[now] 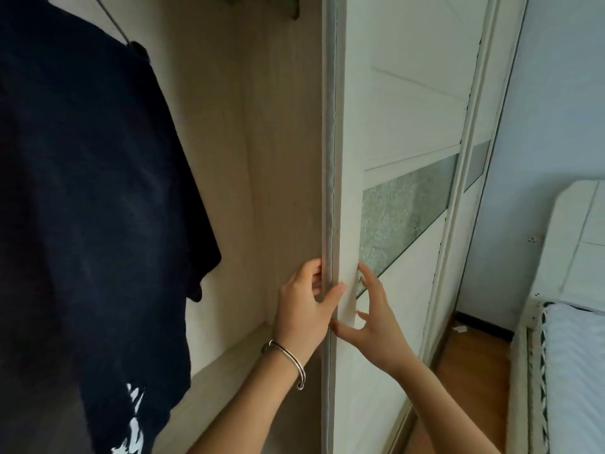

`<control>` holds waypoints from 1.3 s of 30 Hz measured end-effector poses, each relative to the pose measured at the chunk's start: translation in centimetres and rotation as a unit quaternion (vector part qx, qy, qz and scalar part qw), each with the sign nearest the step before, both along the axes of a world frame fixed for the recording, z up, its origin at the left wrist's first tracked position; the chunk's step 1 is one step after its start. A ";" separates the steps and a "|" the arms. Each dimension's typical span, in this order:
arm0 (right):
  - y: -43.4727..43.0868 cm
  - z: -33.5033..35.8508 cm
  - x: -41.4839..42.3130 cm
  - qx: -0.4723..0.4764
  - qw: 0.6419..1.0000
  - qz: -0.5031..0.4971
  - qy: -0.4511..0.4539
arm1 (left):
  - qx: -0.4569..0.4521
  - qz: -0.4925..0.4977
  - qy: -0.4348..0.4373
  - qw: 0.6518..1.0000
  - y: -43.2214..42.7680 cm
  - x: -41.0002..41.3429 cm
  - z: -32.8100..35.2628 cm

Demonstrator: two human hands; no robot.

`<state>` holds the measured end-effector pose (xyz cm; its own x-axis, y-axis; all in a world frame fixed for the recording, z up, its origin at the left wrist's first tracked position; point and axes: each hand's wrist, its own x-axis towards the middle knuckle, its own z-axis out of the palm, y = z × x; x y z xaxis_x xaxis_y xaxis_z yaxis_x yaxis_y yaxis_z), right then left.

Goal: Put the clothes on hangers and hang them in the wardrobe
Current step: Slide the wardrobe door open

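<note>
**Left hand** (304, 309): grasping the leading edge of the door (409, 109). The fingers are curled behind the grey edge strip and the thumb lies across the front face. There is a bracelet (291, 358) on this wrist.

**Right hand** (370, 329): released, with the fingers straight and spread, holding nothing. The thumb and fingertips touch the door's white frame just right of the left hand. The uppermost finger reaches the lower corner of the frosted panel (402, 217).

The 2 hands sit on either side of the same door edge, close together.

**Shirt** (82, 191): black with a white print near the hem. It is well left of the left hand and hangs inside the wardrobe (281, 142). It is on a hanger (113, 22), of which only 1 thin wire arm shows at the top. The nearer sleeve ends at about hand height, apart from both hands.

**Shelf** (229, 355): runs below and left of the left hand.

**Bed** (573, 371): far right of the right hand. Wood floor (474, 365) lies between it and the door.
</note>
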<state>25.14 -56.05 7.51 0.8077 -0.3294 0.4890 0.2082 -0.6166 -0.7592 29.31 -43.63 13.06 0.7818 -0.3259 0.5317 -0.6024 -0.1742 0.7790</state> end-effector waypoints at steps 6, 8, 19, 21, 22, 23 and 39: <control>-4.9 1.2 1.2 -0.010 0.999 -0.003 0.032 | 0.000 0.013 -0.020 1.000 -4.7 2.0 0.2; -5.3 1.2 1.4 -0.027 0.999 0.010 0.034 | -0.014 0.020 -0.025 0.999 -4.9 2.3 -0.2; -4.8 1.5 1.6 -0.021 1.000 0.000 0.002 | 0.043 -0.018 -0.004 0.999 -4.3 1.6 -1.0; -3.7 2.7 1.1 -0.029 0.998 -0.046 -0.044 | 0.082 -0.014 -0.019 0.996 -2.7 1.4 -0.7; -2.9 3.4 0.9 -0.042 0.993 -0.074 -0.082 | 0.091 -0.008 -0.032 0.995 -1.5 1.3 -0.4; -2.1 4.3 0.7 -0.061 0.985 -0.099 -0.127 | 0.093 -0.006 -0.046 0.995 -0.2 1.2 0.2; 18.7 21.7 5.3 -0.096 0.922 0.264 -0.267 | 0.240 0.383 -0.304 0.839 24.0 -2.5 19.2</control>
